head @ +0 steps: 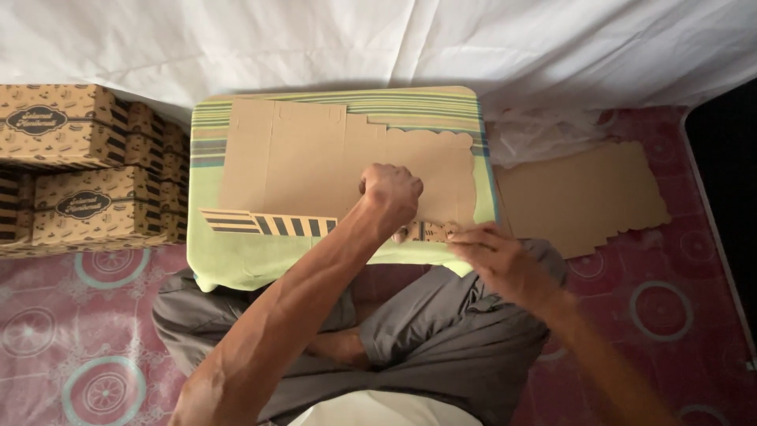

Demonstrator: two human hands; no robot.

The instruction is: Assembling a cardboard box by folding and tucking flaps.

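A flat, unfolded brown cardboard box blank (315, 162) lies on a small table covered with a green striped cloth (236, 260). Its near flap (268, 224) is folded up and shows a black-and-tan striped print. My left hand (390, 197) is a closed fist pressing down on the blank near the fold line. My right hand (501, 256) pinches the right end of the folded flap at the table's near right edge.
Assembled printed cardboard boxes (79, 166) are stacked at the left. A pile of flat brown blanks (583, 197) lies on the red patterned mat (686, 268) at the right. White cloth (394, 39) hangs behind. My crossed legs in grey trousers (426, 331) sit below the table.
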